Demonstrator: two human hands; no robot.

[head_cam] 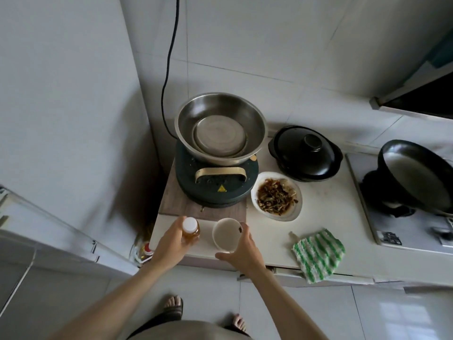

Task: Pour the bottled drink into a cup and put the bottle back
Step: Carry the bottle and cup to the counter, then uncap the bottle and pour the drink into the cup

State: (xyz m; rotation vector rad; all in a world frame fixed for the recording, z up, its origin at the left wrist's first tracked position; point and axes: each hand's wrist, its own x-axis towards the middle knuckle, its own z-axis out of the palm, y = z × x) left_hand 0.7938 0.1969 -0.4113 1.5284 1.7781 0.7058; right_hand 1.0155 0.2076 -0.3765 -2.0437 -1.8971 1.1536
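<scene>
A small bottle (191, 228) of amber drink with a white cap stands upright near the counter's front left corner. My left hand (171, 241) is wrapped around it from the left. Just to its right is a white cup (226, 233), upright, its inside pale; I cannot tell whether it holds liquid. My right hand (242, 251) grips the cup from the near right side, thumb at the front and fingers on the far rim.
Behind the bottle, a steel bowl (220, 123) sits on a dark round cooker (215, 187). A plate of dark food (276, 195), a black lidded pot (305, 153), a striped green cloth (317, 253) and a stove with a black pan (416, 173) lie to the right. The counter edge (201, 260) runs below my hands.
</scene>
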